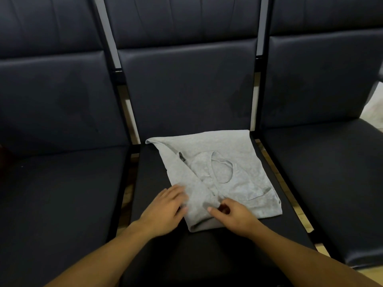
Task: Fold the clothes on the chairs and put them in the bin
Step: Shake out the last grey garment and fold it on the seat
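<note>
A grey tank top (219, 175) lies partly folded on the seat of the middle black chair (186, 96), its neck opening facing up and its left side folded over diagonally. My left hand (165, 208) rests flat on the near left edge of the cloth, fingers straight. My right hand (234, 216) sits on the near edge of the fold, thumb and fingers curled and pinching the grey cloth. No bin is in view.
A black chair stands on each side, the left chair (58, 183) and the right chair (331, 172), with narrow gaps showing the wooden floor (269, 160). Something pale lies at the far right edge (375, 108).
</note>
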Demonstrator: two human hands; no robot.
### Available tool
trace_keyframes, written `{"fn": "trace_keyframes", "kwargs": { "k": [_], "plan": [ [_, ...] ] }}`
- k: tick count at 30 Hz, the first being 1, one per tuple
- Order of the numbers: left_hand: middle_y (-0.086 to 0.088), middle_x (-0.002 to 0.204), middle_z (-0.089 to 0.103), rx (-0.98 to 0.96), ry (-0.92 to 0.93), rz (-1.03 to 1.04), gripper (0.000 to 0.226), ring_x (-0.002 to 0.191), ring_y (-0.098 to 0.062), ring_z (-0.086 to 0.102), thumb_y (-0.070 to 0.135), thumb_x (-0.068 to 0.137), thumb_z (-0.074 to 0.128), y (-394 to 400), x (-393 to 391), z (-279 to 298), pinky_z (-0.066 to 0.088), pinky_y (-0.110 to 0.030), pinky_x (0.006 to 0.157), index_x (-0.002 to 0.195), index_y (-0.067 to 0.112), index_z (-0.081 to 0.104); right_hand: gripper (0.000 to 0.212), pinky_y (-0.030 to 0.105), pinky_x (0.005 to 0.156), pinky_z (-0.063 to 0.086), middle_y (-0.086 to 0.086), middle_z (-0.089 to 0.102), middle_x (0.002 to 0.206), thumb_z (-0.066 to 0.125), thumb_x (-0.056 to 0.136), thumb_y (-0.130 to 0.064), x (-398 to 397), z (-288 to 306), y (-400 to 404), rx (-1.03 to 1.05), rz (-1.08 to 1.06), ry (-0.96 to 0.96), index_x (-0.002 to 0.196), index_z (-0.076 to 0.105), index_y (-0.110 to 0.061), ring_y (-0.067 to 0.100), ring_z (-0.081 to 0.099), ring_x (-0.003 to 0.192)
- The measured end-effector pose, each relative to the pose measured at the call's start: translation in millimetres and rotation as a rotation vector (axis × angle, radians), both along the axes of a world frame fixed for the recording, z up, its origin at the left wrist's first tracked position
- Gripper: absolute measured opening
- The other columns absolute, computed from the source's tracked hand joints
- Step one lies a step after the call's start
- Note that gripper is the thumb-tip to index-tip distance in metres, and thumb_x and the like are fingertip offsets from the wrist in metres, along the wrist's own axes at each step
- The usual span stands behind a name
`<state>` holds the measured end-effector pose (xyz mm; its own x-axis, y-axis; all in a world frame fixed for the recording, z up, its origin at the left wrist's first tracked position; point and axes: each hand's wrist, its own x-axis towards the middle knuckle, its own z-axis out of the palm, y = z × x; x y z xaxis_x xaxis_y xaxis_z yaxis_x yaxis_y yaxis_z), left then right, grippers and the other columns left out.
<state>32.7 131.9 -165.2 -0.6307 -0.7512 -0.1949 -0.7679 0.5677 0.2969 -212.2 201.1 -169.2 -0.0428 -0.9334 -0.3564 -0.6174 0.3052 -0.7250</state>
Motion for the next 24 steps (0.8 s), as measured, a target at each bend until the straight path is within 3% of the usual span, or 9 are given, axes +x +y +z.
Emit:
{"fn": "trace_keyframes", "kwargs": {
  "k": [2,4,7,11,14,17,19,21,24],
  "plan": [
    [0.004,0.170,0.012,-0.035,-0.224,-0.064,0.067,0.157,-0.012,0.002,0.059,0.098,0.015,5.8,2.8,-6.4,-0.011,-0.039,0.123,0.158,0.031,0.026,0.049,0.032,0.078,0.053,-0.005,0.064,0.084,0.062,0.082,-0.071,-5.4,-1.0,-2.6,0.007,-0.014,0.071,0.082,0.058,-0.022,0.012,0.062,0.082],
    [0.001,0.170,0.013,-0.064,-0.295,-0.097,0.081,0.157,-0.016,0.005,0.064,0.088,0.004,14.3,-3.1,-2.4,-0.014,-0.049,0.123,0.160,0.030,0.020,0.062,0.034,0.083,0.052,-0.006,0.066,0.094,0.055,0.080,-0.080,-10.5,-4.3,-5.9,-0.003,-0.006,0.178,0.094,0.061,-0.019,0.013,0.062,0.090],
    [-0.007,0.162,0.027,-0.072,-0.328,-0.164,0.071,0.151,-0.026,0.022,0.064,0.097,0.020,34.0,-23.7,11.8,0.007,-0.050,0.124,0.156,0.026,0.027,0.067,0.038,0.091,0.048,-0.005,0.060,0.108,0.049,0.076,-0.082,-18.4,-11.8,-10.3,-0.004,0.035,0.354,0.113,0.056,-0.027,0.020,0.056,0.106],
    [0.000,0.141,0.050,0.098,-0.087,-0.239,0.050,0.131,-0.021,0.045,0.052,0.102,0.038,54.3,-40.4,23.1,0.042,-0.041,0.109,0.143,0.026,0.048,0.020,0.038,0.097,0.042,-0.007,0.050,0.104,0.058,0.080,-0.054,-38.3,-18.5,-16.6,0.000,0.221,0.401,0.085,0.045,-0.039,0.025,0.049,0.112],
    [0.005,0.149,0.045,-0.046,-0.012,-0.193,0.050,0.136,-0.017,0.040,0.044,0.101,0.042,39.1,-25.5,20.8,0.035,-0.034,0.114,0.149,0.028,0.041,0.011,0.038,0.104,0.038,-0.014,0.049,0.103,0.056,0.077,-0.042,-53.3,-16.8,-18.7,-0.027,0.289,0.388,0.078,0.045,-0.045,0.020,0.046,0.114],
    [0.005,0.157,0.029,-0.125,-0.149,-0.048,0.072,0.146,-0.019,0.027,0.055,0.095,0.049,17.0,8.9,16.8,0.025,-0.037,0.120,0.157,0.027,0.025,0.010,0.036,0.104,0.038,-0.017,0.047,0.103,0.059,0.079,-0.041,-64.2,-12.5,-17.1,-0.059,0.321,0.469,0.084,0.052,-0.038,0.017,0.044,0.112],
    [0.006,0.156,0.029,-0.110,-0.234,0.053,0.079,0.145,-0.017,0.029,0.065,0.092,0.048,6.0,34.8,11.4,0.026,-0.038,0.120,0.158,0.028,0.023,0.013,0.035,0.102,0.039,-0.016,0.046,0.104,0.063,0.082,-0.040,-68.3,-6.4,-15.1,-0.071,0.310,0.529,0.086,0.053,-0.033,0.015,0.041,0.111],
    [0.007,0.152,0.036,-0.134,-0.262,0.137,0.073,0.141,-0.016,0.035,0.065,0.095,0.045,0.3,54.2,5.9,0.034,-0.038,0.117,0.156,0.028,0.028,0.015,0.032,0.099,0.039,-0.014,0.046,0.103,0.064,0.085,-0.037,-71.6,-1.5,-14.5,-0.084,0.283,0.550,0.084,0.050,-0.032,0.014,0.040,0.110],
    [0.005,0.142,0.049,-0.132,-0.286,0.217,0.050,0.130,-0.017,0.050,0.049,0.101,0.046,-4.5,65.8,1.8,0.043,-0.038,0.105,0.145,0.026,0.041,0.018,0.028,0.091,0.039,-0.011,0.048,0.101,0.064,0.086,-0.030,-72.5,4.1,-15.4,-0.109,0.240,0.541,0.081,0.047,-0.029,0.015,0.045,0.108]
  ]
}}
